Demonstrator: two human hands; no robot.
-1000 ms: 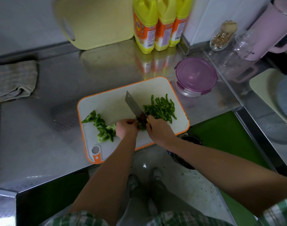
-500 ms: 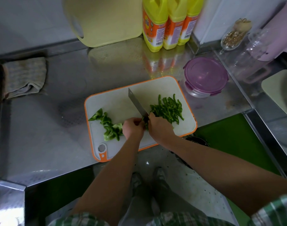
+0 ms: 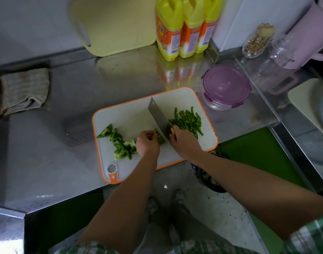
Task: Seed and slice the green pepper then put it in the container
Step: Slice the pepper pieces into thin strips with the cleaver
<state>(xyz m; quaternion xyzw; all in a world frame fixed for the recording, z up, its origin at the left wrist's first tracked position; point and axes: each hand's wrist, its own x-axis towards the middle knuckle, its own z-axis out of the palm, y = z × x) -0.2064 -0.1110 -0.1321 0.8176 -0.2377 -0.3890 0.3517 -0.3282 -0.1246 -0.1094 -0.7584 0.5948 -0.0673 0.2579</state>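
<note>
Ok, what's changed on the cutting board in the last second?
Hardly anything moved. The left hand still holds the pepper piece beside the knife, gripped by the right hand. Sliced strips, uncut pieces and lidded container stayed put.

Three yellow bottles (image 3: 186, 30) stood at the back of the steel table (image 3: 47, 153), beside a leaning pale yellow board (image 3: 116, 24). A folded cloth (image 3: 25, 90) lay far left.

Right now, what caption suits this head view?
Left hand holds a pepper piece while right hand slices it with a cleaver on the cutting board.
</note>
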